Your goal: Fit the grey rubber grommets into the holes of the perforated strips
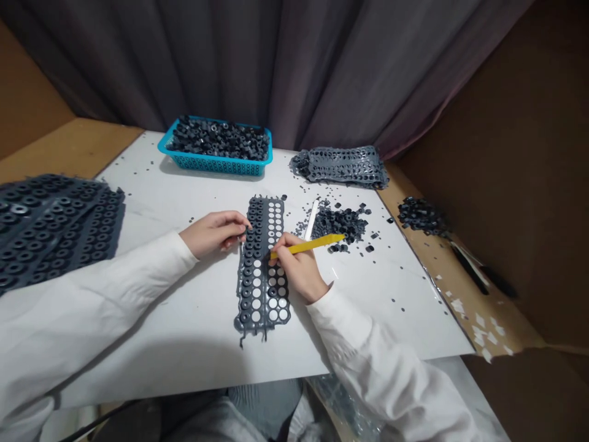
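Note:
A dark grey moulded rubber sheet (264, 288) lies lengthwise before me on the white tabletop. Rows of round rings still sit in part of it; elsewhere round holes show white beneath. My left hand (216, 234) is at its left edge, with thumb and fingers pinched together there. In my right hand (297, 268) is a yellow pen-shaped tool (313, 244), gripped like a pencil. Its working end is over the sheet's middle, and the tip is partly hidden by my fingers.
A blue basket (221, 164) full of dark rings stands at the back. Ringed sheets (59, 224) are stacked at left, punched-out sheets (347, 166) at back right. Beside a white stick (311, 220) lies a heap of dark scraps (343, 225). Cardboard walls (497, 153) flank the table.

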Action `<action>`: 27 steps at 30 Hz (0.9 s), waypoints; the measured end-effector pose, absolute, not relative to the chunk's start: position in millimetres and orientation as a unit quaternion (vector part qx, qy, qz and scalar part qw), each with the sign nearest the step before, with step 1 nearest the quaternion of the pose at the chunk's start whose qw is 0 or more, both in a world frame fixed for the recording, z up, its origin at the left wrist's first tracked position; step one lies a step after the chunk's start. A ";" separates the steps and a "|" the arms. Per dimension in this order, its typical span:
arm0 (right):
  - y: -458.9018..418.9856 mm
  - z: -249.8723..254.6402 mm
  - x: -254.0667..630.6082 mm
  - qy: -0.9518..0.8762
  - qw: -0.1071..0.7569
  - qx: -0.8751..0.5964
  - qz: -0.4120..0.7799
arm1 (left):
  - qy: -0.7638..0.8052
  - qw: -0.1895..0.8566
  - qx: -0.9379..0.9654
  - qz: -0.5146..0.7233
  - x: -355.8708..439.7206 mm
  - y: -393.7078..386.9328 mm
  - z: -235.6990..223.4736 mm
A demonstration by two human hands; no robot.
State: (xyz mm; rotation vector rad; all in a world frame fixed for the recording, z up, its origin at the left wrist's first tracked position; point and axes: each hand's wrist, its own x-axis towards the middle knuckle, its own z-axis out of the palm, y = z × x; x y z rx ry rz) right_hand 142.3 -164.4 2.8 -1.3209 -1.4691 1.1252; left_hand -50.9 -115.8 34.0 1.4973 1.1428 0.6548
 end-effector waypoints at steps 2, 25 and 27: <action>-158.4 3.8 142.2 -0.580 0.429 -0.529 0.447 | 0.459 0.520 0.671 0.263 -47.4 -118.1 26.5; -153.3 -3.5 138.5 -0.636 0.379 -0.526 0.417 | 0.414 0.313 0.815 0.257 -38.1 -94.9 45.9; -151.0 -3.2 139.9 -0.608 0.404 -0.520 0.443 | 0.444 0.350 0.786 0.250 -44.6 -91.0 46.1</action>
